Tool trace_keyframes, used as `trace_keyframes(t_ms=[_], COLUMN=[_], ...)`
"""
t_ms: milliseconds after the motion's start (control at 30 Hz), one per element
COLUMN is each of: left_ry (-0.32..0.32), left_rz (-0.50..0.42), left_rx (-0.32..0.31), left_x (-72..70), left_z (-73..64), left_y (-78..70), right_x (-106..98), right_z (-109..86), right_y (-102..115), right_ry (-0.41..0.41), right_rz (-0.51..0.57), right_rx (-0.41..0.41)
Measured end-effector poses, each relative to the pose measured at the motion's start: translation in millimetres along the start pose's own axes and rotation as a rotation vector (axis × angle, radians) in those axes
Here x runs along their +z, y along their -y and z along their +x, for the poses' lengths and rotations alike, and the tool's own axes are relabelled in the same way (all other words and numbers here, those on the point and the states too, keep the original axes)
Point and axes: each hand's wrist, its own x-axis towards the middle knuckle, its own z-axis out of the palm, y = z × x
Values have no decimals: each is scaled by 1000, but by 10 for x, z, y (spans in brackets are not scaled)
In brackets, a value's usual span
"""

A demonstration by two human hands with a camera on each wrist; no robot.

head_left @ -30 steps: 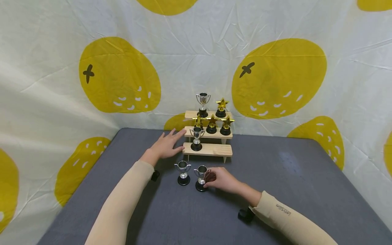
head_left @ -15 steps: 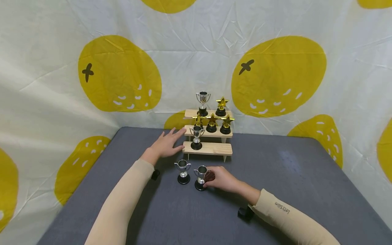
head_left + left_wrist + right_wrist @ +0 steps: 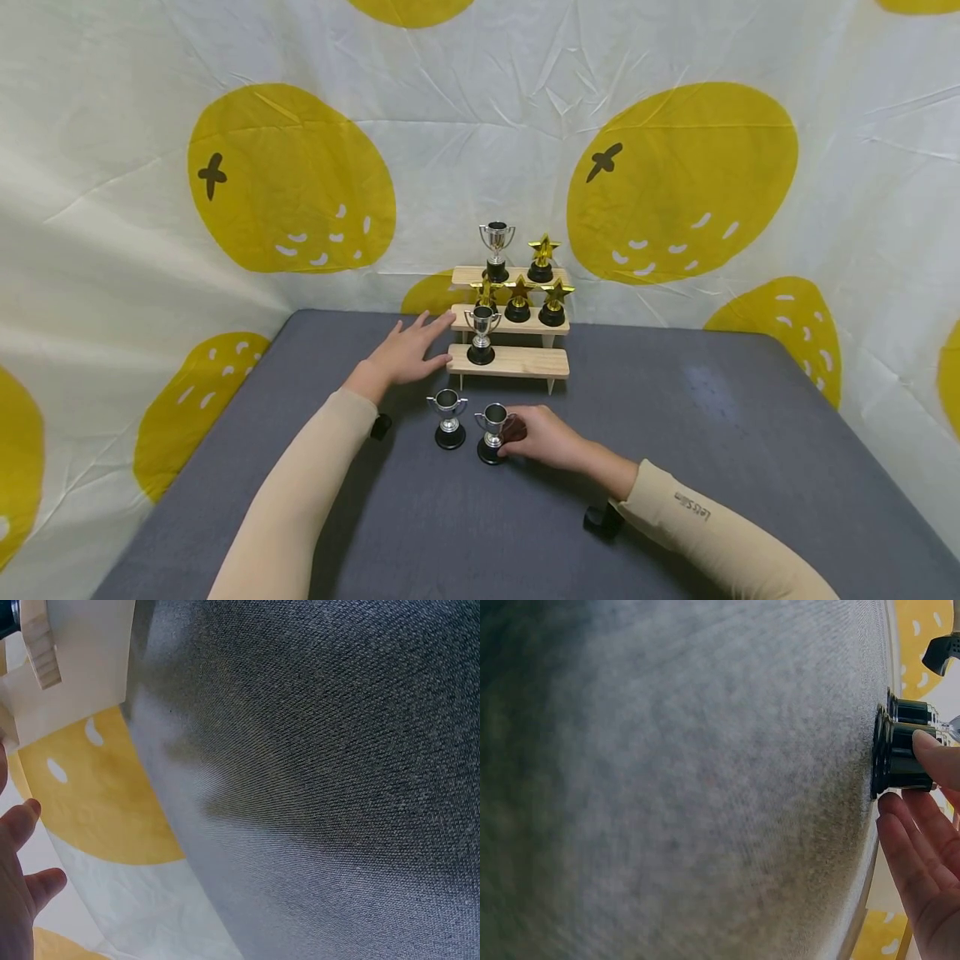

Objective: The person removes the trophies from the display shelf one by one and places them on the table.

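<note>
In the head view, my right hand (image 3: 551,437) holds a small silver trophy cup (image 3: 493,421) by its side, low near the black base. The right wrist view shows the thumb on that black base (image 3: 907,761), which stands on the table. Just left of it stands a matching silver trophy cup (image 3: 448,417), untouched. With fingers spread, my left hand (image 3: 403,354) is at the left ends of a three-tier wooden stand (image 3: 528,362), its fingertips at the lower and middle boards. Another silver trophy cup (image 3: 482,333) is on the lowest board's left end.
Three gold star trophies (image 3: 518,298) line the middle board. On the top board are a silver trophy cup (image 3: 497,250) and a gold star trophy (image 3: 542,258). A dark grey cloth covers the table (image 3: 675,433). Behind hangs a white sheet (image 3: 480,150) with yellow fruit shapes.
The head view has tilted down very slightly. Both hands and all the trophies keep nearly the same places.
</note>
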Motion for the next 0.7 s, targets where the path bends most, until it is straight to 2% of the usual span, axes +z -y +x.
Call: trace_keyframes(t_ms=[200, 700], left_ry=[7, 7], left_rz=[4, 16], left_rx=[-4, -6], left_x=[-16, -4], left_z=[-8, -1], left_y=[-15, 0], right_x=[-8, -37], right_z=[8, 31], right_y=[-4, -26], right_ry=[-1, -50], right_rz=[-36, -36], right_rx=[-13, -22])
